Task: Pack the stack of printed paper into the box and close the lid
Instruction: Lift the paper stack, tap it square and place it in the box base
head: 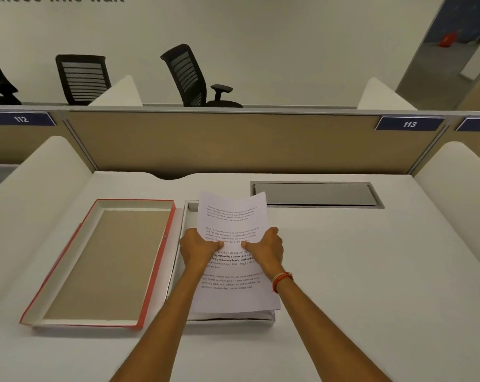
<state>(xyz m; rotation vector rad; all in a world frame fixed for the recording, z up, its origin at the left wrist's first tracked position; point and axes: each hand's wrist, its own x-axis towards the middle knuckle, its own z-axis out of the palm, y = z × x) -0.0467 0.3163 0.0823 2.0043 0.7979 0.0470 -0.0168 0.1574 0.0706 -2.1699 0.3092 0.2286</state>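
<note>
A stack of printed paper (233, 213) is held over the white box (188, 213) in the middle of the desk. My left hand (197, 248) grips its left edge and my right hand (267, 249) grips its right edge, thumbs on top of the text. The sheets hide most of the box; only its left wall, far left corner and near edge (233, 318) show. Whether the stack rests on the box bottom cannot be told. The lid (104, 260), red-edged with a brown cardboard inside, lies upside down to the left of the box.
A grey cable hatch (316, 194) is set into the desk at the back right. A tan partition (219, 142) closes the far side, and white dividers stand left and right. Black office chairs (189, 75) are beyond the partition.
</note>
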